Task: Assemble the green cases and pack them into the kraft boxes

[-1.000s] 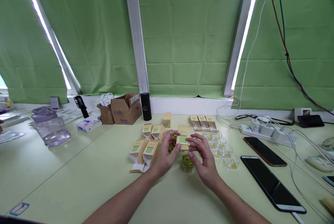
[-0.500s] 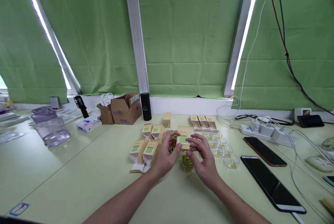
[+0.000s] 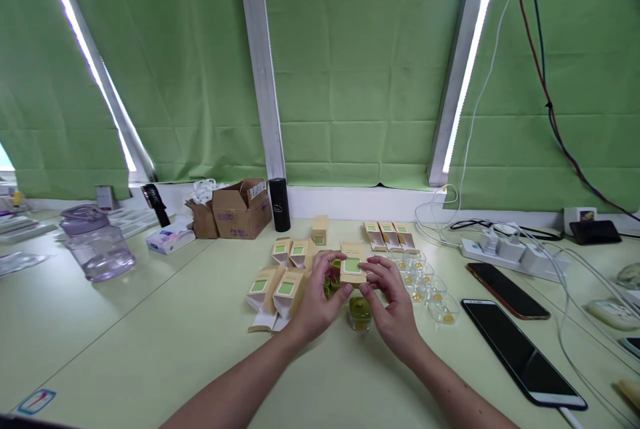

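A small tan carton with a green label (image 3: 353,267) is held above the table between my left hand (image 3: 319,295) and my right hand (image 3: 393,302), fingertips pinching it from both sides. Just under it stands a small clear jar with green contents (image 3: 359,313). More green jars sit partly hidden behind my left fingers. Several matching tan cartons (image 3: 280,285) lie to the left, and three more (image 3: 390,235) farther back.
Several clear jars with gold contents (image 3: 425,285) line up at right. Two phones (image 3: 523,357) and a power strip (image 3: 505,249) with cables lie farther right. A cardboard box (image 3: 243,209), black cylinder (image 3: 279,203) and plastic jug (image 3: 96,242) stand at the back left.
Both hands have closed in slightly on the carton and lifted it a little; the right fingers now touch its right edge more firmly.
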The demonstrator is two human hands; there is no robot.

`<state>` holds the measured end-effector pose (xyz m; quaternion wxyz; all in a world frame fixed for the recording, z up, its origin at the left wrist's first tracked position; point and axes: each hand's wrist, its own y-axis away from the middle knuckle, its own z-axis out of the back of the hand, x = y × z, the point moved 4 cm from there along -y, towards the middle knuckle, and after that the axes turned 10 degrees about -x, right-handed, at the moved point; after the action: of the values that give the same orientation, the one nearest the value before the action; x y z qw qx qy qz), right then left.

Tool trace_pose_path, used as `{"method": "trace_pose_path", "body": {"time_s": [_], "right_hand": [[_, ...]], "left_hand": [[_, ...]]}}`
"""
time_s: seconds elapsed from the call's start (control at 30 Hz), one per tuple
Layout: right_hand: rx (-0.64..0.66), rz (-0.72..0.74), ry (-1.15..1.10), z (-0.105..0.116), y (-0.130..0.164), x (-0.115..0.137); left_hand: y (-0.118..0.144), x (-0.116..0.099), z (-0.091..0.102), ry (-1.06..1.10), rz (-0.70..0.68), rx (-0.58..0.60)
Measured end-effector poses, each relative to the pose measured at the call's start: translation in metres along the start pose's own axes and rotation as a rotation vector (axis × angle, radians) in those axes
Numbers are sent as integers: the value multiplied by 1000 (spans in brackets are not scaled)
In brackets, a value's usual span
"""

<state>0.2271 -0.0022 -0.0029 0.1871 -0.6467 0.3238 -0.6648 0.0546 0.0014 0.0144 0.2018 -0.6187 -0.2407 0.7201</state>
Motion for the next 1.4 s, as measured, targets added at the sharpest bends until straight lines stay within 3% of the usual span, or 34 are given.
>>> {"method": "trace_pose_path", "body": {"time_s": [1.4], "right_hand": [[-33,-34,-21,-1,-1,-9]], "left_hand": [[1,0,-4,-153,-57,-75]]}}
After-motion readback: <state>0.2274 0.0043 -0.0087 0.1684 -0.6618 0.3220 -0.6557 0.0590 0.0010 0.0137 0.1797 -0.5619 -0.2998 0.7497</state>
